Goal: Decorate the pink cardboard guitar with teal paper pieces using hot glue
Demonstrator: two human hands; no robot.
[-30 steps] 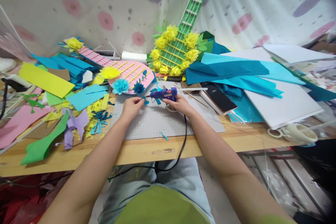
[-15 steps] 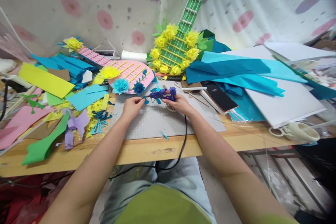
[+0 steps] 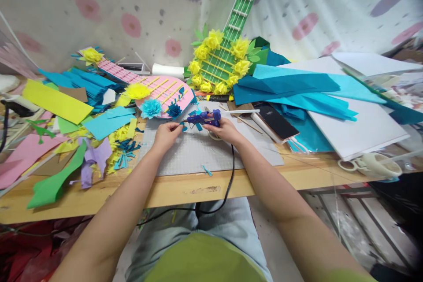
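Over the grey cutting mat (image 3: 185, 158), my right hand (image 3: 224, 130) grips a blue hot glue gun (image 3: 205, 118), a white glue stick (image 3: 239, 111) poking out of its back. The gun's nozzle points left. My left hand (image 3: 167, 135) pinches a small blue paper piece (image 3: 184, 128) right at the nozzle tip; its exact shape is mostly covered by my fingers. Just behind lies a pink paper guitar (image 3: 178, 90) bearing yellow, light blue and dark blue paper flowers. A green paper guitar (image 3: 220, 64) ringed with yellow flowers leans against the curtain.
Paper scraps in several colours, such as a green strip (image 3: 59, 180), cover the left of the table. On the right are blue paper sheets (image 3: 287, 86), a phone (image 3: 279, 121), white board (image 3: 353, 128) and a cup (image 3: 380, 165). The gun's black cord (image 3: 229, 180) hangs over the front edge.
Almost nothing differs. Both hands keep the glue gun and the paper piece together, while the whole view has shifted very slightly.
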